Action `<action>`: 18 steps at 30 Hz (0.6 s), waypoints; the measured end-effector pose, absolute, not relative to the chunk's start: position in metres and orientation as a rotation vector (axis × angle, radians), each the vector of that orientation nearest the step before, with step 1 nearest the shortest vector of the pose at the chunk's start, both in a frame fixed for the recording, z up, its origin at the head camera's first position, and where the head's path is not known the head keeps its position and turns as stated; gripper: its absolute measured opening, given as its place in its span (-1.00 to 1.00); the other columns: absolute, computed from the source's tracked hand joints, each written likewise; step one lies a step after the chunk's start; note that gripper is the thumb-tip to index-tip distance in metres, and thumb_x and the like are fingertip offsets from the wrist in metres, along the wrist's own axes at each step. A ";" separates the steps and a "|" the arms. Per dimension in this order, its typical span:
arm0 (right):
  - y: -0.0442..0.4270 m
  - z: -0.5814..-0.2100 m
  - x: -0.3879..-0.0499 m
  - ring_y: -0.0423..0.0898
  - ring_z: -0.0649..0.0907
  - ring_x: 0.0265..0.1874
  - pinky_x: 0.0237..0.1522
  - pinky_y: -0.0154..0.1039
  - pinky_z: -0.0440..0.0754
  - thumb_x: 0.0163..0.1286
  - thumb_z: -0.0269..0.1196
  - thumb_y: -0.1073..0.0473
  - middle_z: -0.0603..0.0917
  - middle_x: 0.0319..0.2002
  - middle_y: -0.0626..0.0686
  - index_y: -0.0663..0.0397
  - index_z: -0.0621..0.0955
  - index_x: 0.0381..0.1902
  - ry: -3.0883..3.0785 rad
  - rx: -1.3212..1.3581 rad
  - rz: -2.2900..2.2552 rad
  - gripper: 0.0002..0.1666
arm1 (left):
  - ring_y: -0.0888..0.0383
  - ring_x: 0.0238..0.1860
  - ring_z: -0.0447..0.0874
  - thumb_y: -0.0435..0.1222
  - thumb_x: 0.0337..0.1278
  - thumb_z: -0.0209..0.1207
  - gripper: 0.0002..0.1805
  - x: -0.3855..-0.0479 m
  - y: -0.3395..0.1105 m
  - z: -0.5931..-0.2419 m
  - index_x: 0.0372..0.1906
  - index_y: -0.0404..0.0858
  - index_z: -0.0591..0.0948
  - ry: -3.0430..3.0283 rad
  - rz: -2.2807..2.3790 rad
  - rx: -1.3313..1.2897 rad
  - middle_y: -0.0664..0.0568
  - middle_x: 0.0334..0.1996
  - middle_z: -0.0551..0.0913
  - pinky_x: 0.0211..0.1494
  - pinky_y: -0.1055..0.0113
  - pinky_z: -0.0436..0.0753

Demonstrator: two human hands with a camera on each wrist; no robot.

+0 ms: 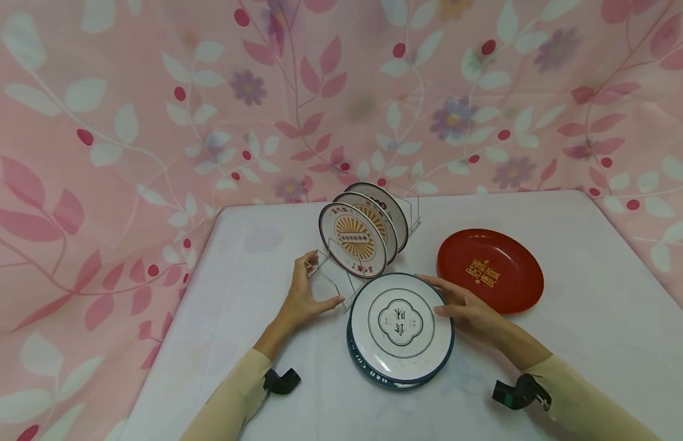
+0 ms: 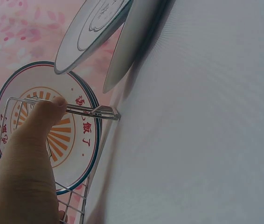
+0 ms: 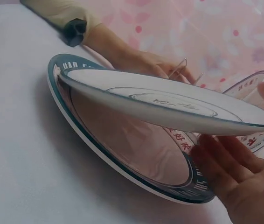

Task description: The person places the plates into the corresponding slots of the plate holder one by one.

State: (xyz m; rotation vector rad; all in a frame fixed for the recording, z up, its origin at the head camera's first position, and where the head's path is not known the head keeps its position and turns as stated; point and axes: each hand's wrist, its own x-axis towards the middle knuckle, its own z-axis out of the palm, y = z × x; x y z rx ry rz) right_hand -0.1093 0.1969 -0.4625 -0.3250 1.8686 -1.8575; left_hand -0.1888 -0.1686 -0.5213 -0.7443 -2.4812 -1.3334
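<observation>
My left hand (image 1: 301, 300) grips the near end of a wire dish rack (image 2: 106, 112), its thumb over the metal bars. Three round plates with printed fronts stand on edge in the rack; the nearest plate (image 1: 341, 228) has an orange sunburst. In front of the rack, my right hand (image 1: 467, 311) pinches the right edge of a white plate (image 1: 369, 318), thumb on top and fingers underneath. That plate is tilted up off a blue-rimmed plate (image 3: 118, 135) lying on the table, and their far-left edges appear to touch in the right wrist view.
A red oval dish (image 1: 517, 275) with gold characters lies on the table to the right, just beyond my right hand. The white-covered table (image 1: 247, 269) ends at a pink floral cloth (image 1: 330, 104) behind the rack. Each wrist carries a black camera mount.
</observation>
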 end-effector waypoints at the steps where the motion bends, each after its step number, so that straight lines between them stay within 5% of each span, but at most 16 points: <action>1: 0.197 -0.464 -0.109 0.10 0.01 0.51 0.23 -0.41 0.45 0.32 0.19 0.23 0.01 0.56 0.15 -0.07 0.16 0.53 1.846 -0.328 -1.849 -0.14 | -0.03 0.39 0.25 -0.05 -0.37 0.57 0.26 -0.189 -0.168 -0.521 0.46 -0.23 0.03 -2.484 -1.330 -0.745 -0.30 0.29 0.27 0.47 -0.02 0.29; 7: 0.200 -0.468 -0.108 0.16 -0.24 0.52 0.25 -0.35 0.46 0.26 0.18 0.30 -0.26 0.59 0.08 -0.21 0.07 0.56 1.714 -0.311 -1.886 -0.03 | -0.02 0.39 0.25 -0.04 -0.36 0.57 0.26 -0.189 -0.168 -0.521 0.46 -0.21 0.03 -2.492 -1.320 -0.742 -0.28 0.29 0.27 0.47 -0.02 0.28; 12: 0.202 -0.470 -0.107 -0.11 0.09 0.43 0.10 -0.19 0.63 0.31 0.11 0.37 -0.25 0.58 0.06 -0.23 0.03 0.57 1.583 -0.312 -1.964 -0.04 | -0.03 0.39 0.24 -0.05 -0.36 0.56 0.25 -0.189 -0.168 -0.521 0.45 -0.24 0.04 -2.485 -1.327 -0.746 -0.28 0.29 0.26 0.47 -0.02 0.28; 18: 0.207 -0.468 -0.106 -0.28 0.41 0.29 0.04 -0.11 0.65 0.38 0.02 0.42 0.11 0.48 -0.22 -0.23 0.00 0.57 1.473 -0.409 -2.023 -0.09 | -0.05 0.39 0.25 -0.05 -0.36 0.56 0.25 -0.189 -0.168 -0.521 0.45 -0.23 0.04 -2.484 -1.340 -0.747 -0.31 0.29 0.26 0.48 -0.02 0.27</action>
